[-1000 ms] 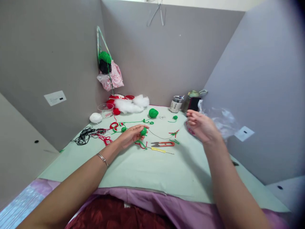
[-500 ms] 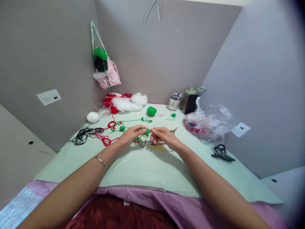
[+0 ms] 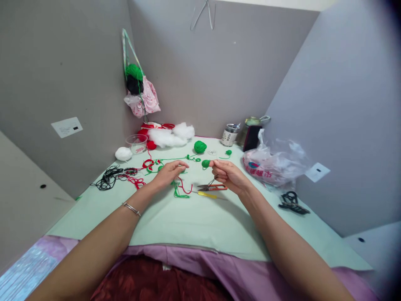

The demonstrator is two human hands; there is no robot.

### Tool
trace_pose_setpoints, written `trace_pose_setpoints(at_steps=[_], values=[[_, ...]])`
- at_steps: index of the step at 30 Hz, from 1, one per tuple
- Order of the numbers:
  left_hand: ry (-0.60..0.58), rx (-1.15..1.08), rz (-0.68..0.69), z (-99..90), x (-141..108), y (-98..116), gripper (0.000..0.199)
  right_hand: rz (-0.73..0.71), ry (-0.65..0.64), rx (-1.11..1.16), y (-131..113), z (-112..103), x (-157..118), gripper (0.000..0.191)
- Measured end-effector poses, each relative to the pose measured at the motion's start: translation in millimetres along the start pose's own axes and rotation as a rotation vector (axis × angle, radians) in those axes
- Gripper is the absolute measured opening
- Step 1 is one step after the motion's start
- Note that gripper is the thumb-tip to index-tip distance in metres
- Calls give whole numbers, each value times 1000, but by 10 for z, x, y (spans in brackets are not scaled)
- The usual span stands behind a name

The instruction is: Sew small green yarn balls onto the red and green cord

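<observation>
A small green yarn piece [image 3: 206, 164] is at the fingertips of my right hand [image 3: 227, 173], whose fingers are closed in a pinch. Dark thread hangs below that hand, over orange-handled snips [image 3: 219, 187]. My left hand [image 3: 171, 172] is apart from the piece, to its left, thumb and index finger near each other; whether anything thin is between them cannot be made out. Below the hands lie a yellow-handled tool [image 3: 207, 195], green yarn ends [image 3: 181, 195] and a red strand [image 3: 185, 187] on the pale green table cover [image 3: 200, 225].
Tangled black yarn [image 3: 108, 177], red yarn and a white ball [image 3: 123, 154] lie left. White stuffing [image 3: 171, 136], a green ball [image 3: 200, 146] and a can [image 3: 229, 134] stand behind. A plastic bag [image 3: 272, 165] and black claw clip [image 3: 293, 202] are right.
My hands have moved apart. My right hand has carried the green piece up and right, away from my left hand, uncovering the snips and the yellow-handled tool.
</observation>
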State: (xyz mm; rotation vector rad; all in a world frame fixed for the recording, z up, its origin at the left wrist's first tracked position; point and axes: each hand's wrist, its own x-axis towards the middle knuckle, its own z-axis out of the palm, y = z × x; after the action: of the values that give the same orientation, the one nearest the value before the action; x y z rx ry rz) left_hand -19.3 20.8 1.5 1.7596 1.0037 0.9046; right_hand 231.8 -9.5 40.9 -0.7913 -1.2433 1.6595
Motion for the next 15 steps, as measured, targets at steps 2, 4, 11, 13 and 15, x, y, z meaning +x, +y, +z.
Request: trace_pose_setpoints(at_steps=[2,4,11,13,15], values=[[107,296,44,-33,22,-86,25,-13,11,3,-25,-28,-10,20],[156,468,116,-29,24,-123,28,2,-8,-11,-32,-27,-23,21],[-84,-196,221,240,-117,179,67,114,-176,-49,72,113,-36,26],[-177,-375,125,320,-160,266,65,115,-169,-35,106,136,-25,26],[-179,-465,63,365,-175,302,59,111,-145,-15,125,142,-13,25]])
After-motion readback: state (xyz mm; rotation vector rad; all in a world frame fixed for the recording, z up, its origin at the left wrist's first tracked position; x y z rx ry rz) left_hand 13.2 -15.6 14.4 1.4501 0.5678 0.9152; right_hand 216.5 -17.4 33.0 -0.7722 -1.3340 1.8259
